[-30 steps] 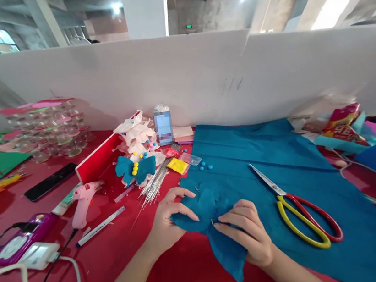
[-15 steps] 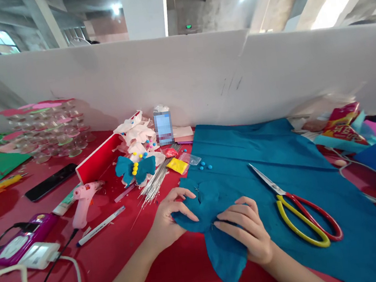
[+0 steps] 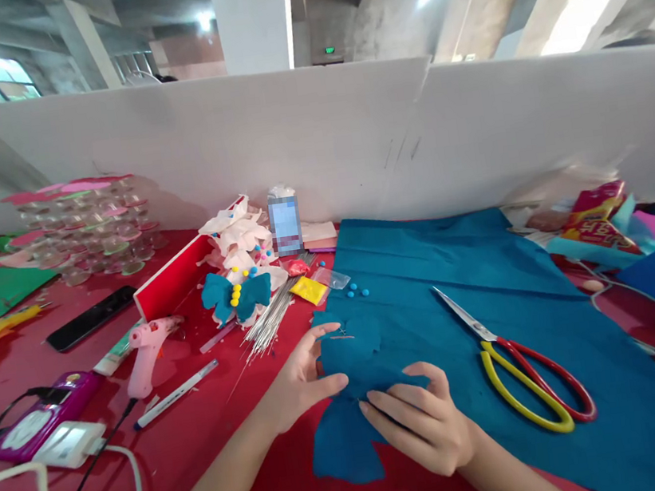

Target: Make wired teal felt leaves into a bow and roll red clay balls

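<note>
The near lobe of a cut teal cloth piece [image 3: 347,444] is spread over the red table [image 3: 275,486], between the two forearms. Its middle is touched by the right hand [image 3: 416,419], whose fingertips are drawn close together beside a tiny thin metal end [image 3: 358,401]; whether cloth, metal or both are pinched there cannot be told. The left hand [image 3: 305,377] is placed at the left edge of the piece, thumb and forefinger parted wide, with teal cloth seen in the gap. To the right, scissors [image 3: 487,333] are laid on a large teal sheet [image 3: 427,265], their blades brought together. On the left, a white pen [image 3: 176,393] is set down near a pink glue gun [image 3: 149,353]. Beyond the hands, a bundle of thin wires [image 3: 268,322] is left just beside a teal bow shape [image 3: 255,294] dotted with yellow balls, and a yellow packet [image 3: 309,290] is seen near some blue balls [image 3: 353,287]. Farther back, a lit, blurred screen [image 3: 286,227] is stood upright before a pale partition [image 3: 350,138].
</note>
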Available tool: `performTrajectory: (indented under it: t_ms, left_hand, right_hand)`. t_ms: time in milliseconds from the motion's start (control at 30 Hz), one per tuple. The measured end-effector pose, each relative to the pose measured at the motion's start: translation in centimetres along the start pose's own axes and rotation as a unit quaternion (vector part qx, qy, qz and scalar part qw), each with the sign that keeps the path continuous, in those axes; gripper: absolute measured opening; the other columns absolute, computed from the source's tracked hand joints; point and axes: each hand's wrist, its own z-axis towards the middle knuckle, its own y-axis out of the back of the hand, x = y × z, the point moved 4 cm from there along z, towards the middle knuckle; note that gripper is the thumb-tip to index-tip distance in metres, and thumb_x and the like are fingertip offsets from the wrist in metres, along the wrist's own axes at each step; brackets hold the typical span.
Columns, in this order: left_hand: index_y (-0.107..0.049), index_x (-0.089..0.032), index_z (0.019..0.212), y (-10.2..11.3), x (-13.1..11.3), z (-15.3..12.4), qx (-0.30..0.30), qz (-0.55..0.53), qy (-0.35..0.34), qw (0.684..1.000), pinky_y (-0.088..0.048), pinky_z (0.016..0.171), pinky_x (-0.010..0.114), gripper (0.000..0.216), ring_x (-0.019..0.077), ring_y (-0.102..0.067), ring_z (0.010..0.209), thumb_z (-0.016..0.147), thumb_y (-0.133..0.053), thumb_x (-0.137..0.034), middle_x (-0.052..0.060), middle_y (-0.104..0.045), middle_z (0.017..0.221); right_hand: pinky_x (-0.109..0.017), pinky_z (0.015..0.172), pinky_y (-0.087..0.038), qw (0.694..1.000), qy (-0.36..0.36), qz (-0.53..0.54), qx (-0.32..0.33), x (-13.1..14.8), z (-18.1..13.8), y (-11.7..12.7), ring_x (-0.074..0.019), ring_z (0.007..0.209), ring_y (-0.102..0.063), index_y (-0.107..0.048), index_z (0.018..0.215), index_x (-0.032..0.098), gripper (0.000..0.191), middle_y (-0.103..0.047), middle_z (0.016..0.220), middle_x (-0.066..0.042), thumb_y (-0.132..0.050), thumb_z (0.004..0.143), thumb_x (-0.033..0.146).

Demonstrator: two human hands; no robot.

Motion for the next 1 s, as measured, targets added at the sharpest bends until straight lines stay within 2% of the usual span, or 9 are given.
performTrajectory:
  t_ms: [167, 300, 400, 467, 633, 733, 833, 900, 1000]
  left_hand:
    - [-0.048, -0.024, 0.122, -0.1, 0.8, 0.0, 0.043, 0.075, 0.069, 0.994, -0.044, 0.07, 0.026, 0.053, 0.0144, -0.057, 0.081, 0.075, -0.071, -0.028, 0.001, -0.059, 0.091]
    - [-0.046, -0.025, 0.126, 0.4, 0.7, 0.3, 0.044, 0.114, 0.096, 0.988, -0.041, 0.064, 0.022, 0.054, 0.0105, -0.054, 0.07, 0.077, -0.068, -0.031, -0.004, -0.055, 0.076]
    - [-0.048, -0.023, 0.122, 1.5, -0.5, -0.1, -0.015, 0.137, 0.067, 0.988, -0.044, 0.076, 0.028, 0.043, 0.0146, -0.058, 0.085, 0.083, -0.061, -0.035, 0.003, -0.061, 0.095]
    - [-0.051, -0.021, 0.116, 3.0, -1.9, -1.6, -0.127, 0.154, -0.002, 0.98, -0.045, 0.081, 0.03, 0.035, 0.0157, -0.058, 0.088, 0.085, -0.057, -0.036, 0.006, -0.061, 0.101]
    - [-0.055, -0.02, 0.087, 8.4, -4.9, -9.8, -0.469, 0.253, -0.176, 0.828, -0.035, 0.047, 0.021, 0.016, 0.0088, -0.038, 0.048, 0.082, -0.054, -0.035, -0.006, -0.04, 0.058]
    - [-0.055, -0.019, 0.083, 11.1, -6.8, -14.0, -0.604, 0.441, -0.181, 0.639, -0.041, 0.056, 0.025, 0.015, 0.0133, -0.047, 0.058, 0.074, -0.054, -0.031, -0.003, -0.049, 0.066]
    - [-0.052, -0.017, 0.091, 13.4, -8.1, -15.2, -0.623, 0.601, -0.101, 0.49, -0.046, 0.079, 0.039, 0.031, 0.0248, -0.055, 0.081, 0.068, -0.058, -0.036, 0.005, -0.054, 0.082]
    - [-0.049, -0.013, 0.101, 15.1, -8.3, -15.1, -0.614, 0.64, -0.049, 0.459, -0.041, 0.091, 0.047, 0.043, 0.0332, -0.055, 0.098, 0.069, -0.06, -0.039, 0.013, -0.058, 0.096]
    - [-0.046, -0.01, 0.11, 17.3, -7.7, -14.4, -0.561, 0.672, 0.031, 0.482, -0.039, 0.091, 0.05, 0.048, 0.0377, -0.054, 0.105, 0.077, -0.056, -0.044, 0.021, -0.06, 0.106]
  right_hand:
    - [-0.038, 0.084, -0.045, 0.998, 0.009, 0.048, 0.05, -0.2, 0.2, -0.6, -0.017, 0.09, -0.062, -0.07, 0.093, 0.012, 0.018, -0.073, 0.091, -0.006, -0.052, 0.09, 0.01]
    - [-0.034, 0.076, -0.048, 0.995, 0.031, 0.071, 0.069, -0.1, 0.3, -0.9, -0.0154, 0.077, -0.061, -0.07, 0.092, 0.009, 0.018, -0.072, 0.083, -0.007, -0.052, 0.089, 0.009]
    - [-0.033, 0.074, -0.048, 0.993, 0.051, 0.071, 0.082, 0.6, 0.5, -0.8, -0.0143, 0.071, -0.058, -0.069, 0.095, 0.007, 0.018, -0.07, 0.079, -0.005, -0.053, 0.088, 0.008]
    - [-0.032, 0.075, -0.047, 0.991, 0.061, 0.07, 0.098, 1.4, 0.7, -0.7, -0.0137, 0.071, -0.057, -0.068, 0.1, 0.006, 0.02, -0.068, 0.078, -0.004, -0.051, 0.089, 0.007]
    - [-0.035, 0.075, -0.045, 0.987, 0.037, 0.068, 0.14, 3.5, 0.4, -1.4, -0.0133, 0.066, -0.054, -0.067, 0.103, 0.004, 0.026, -0.064, 0.073, -0.004, -0.044, 0.092, 0.007]
    - [-0.037, 0.075, -0.043, 0.985, 0.022, 0.057, 0.163, 4.4, -0.1, -2.7, -0.0146, 0.066, -0.054, -0.067, 0.098, 0.006, 0.024, -0.063, 0.074, -0.005, -0.044, 0.092, 0.007]
    - [-0.038, 0.076, -0.043, 0.978, 0.004, 0.064, 0.198, 4.5, -0.6, -3.9, -0.0165, 0.073, -0.057, -0.066, 0.098, 0.01, 0.02, -0.066, 0.081, -0.006, -0.047, 0.091, 0.009]
    - [-0.038, 0.079, -0.044, 0.968, -0.008, 0.1, 0.229, 4.3, -0.7, -4.3, -0.019, 0.083, -0.059, -0.063, 0.105, 0.011, 0.021, -0.068, 0.091, -0.008, -0.051, 0.091, 0.02]
    - [-0.041, 0.091, -0.042, 0.937, -0.012, 0.191, 0.291, 3.9, -0.7, -4.3, -0.0252, 0.105, -0.057, -0.054, 0.123, 0.007, 0.053, -0.064, 0.116, -0.014, -0.049, 0.089, 0.049]
